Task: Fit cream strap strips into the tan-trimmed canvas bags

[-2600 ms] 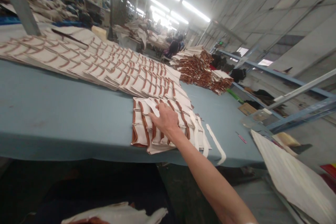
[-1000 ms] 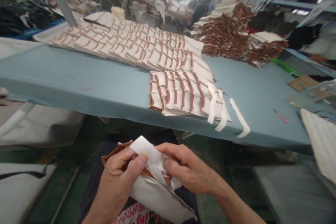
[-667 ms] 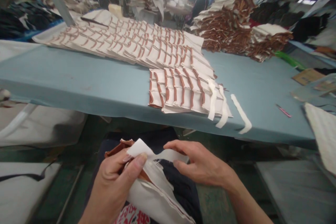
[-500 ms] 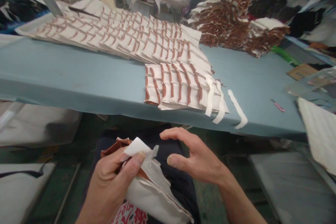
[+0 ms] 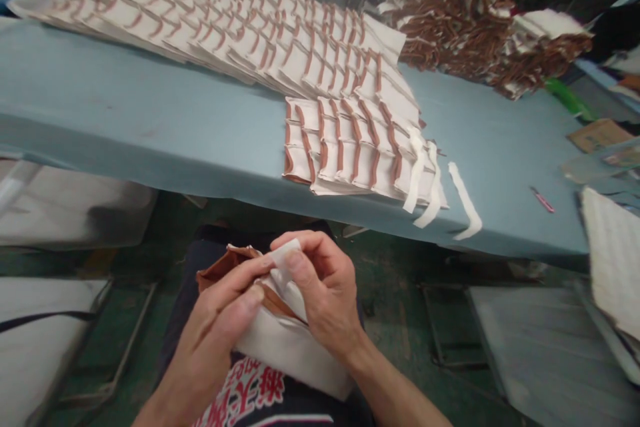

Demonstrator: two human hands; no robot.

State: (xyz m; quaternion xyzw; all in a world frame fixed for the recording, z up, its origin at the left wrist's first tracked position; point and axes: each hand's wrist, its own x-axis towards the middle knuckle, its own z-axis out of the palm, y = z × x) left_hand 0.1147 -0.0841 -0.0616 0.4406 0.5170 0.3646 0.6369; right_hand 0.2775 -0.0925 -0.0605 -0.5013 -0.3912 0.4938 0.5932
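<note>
A cream fabric piece [image 5: 295, 347] with brown edging lies across my lap, its brown part showing at the upper left and along the opening. My left hand [image 5: 225, 320] grips its upper edge, thumb pressed down on the cloth. Between the thumb and fingers of my right hand [image 5: 325, 287] is pinched a white strip [image 5: 287, 252], which lies at the edge of the fabric piece close to my left fingertips. The far end of the strip is hidden by my right hand.
On the blue-covered table [image 5: 150, 127] lie overlapping rows of cream pieces with brown edges [image 5: 345, 140]. Loose white strips [image 5: 465, 203] and a small red tool [image 5: 543, 200] are at the right. Behind stands a tall brown-and-cream fabric pile [image 5: 465, 20]. Grey surfaces [image 5: 540, 340] flank my legs.
My right hand has come left from open air and taken hold of the white strip. My left hand has shifted its grip onto the fabric edge. The camera has tilted down.
</note>
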